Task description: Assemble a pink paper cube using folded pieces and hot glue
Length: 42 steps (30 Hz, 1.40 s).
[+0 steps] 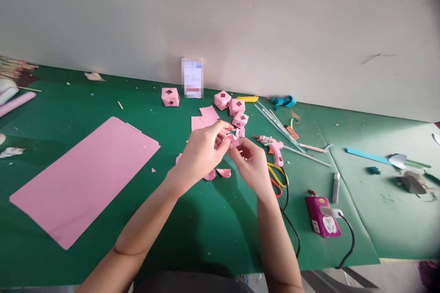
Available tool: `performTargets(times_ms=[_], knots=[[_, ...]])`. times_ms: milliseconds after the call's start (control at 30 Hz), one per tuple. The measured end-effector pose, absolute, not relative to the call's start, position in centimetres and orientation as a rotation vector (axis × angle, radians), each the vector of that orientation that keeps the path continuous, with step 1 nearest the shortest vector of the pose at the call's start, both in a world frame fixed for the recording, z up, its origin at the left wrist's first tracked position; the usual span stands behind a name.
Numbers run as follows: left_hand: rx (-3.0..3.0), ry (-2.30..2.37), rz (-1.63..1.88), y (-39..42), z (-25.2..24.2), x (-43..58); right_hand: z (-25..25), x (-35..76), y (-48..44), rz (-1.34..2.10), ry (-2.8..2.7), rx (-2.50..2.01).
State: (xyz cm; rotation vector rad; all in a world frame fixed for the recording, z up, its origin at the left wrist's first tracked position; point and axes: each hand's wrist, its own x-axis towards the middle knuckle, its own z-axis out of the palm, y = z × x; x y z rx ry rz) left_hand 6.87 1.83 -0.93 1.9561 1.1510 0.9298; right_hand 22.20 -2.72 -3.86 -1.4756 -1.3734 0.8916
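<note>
The left hand [208, 144] and right hand [252, 162], close together, pinch a small pink paper piece [235, 140] over the green worktop [75, 105]. Curled pink scraps [224, 173] lie nearer; four pink boxes [221, 100] stand beyond, then a blurred panel [192, 78]

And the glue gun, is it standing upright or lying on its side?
On its side: the glue gun lies flat on the green table, seen in profile.

Pink paper piece [235, 140]: mostly covered by left hand [205, 146] and right hand [250, 159], fold undetermined | upright panel [192, 78]: blurred, content unreadable | pink roll [18, 103]: cut by left edge | purple socket block [319, 219]: print illegibly small | forearms [140, 224]: cut by bottom edge
</note>
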Motion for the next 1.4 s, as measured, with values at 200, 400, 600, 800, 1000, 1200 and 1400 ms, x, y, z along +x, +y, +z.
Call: performTargets(times_ms=[200,400,600,800,1000,1200,1400], knots=[[1.949,1.16,0.899,1.5,-0.8,6.9,-4.0,22.2,-2.6,0.773,-1.4,-1.534],[1.957,1.127,0.851,1.7,-0.7,6.6,-3.7,23.1,-2.7,0.479,-1.504,-1.459],[1.966,1.128,0.941,2.0,-1.0,6.7,-4.1,22.7,-2.7,0.566,-1.378,-1.486],[1.932,1.145,1.01,2.2,-1.2,6.6,-4.3,22.5,-2.6,0.773,-1.302,-1.439],[1.901,1.119,0.988,1.9,-1.0,6.9,-4.4,22.2,-2.4,0.774,-1.278,-1.413],[1.943,1.203,1.003,1.9,-1.1,6.9,-4.1,27.2,-2.5,0.728,-1.392,-1.762],[1.962,1.215,1.003,2.5,-1.6,6.5,-7.8,36.8,-3.0,0.354,-1.167,-2.68]])
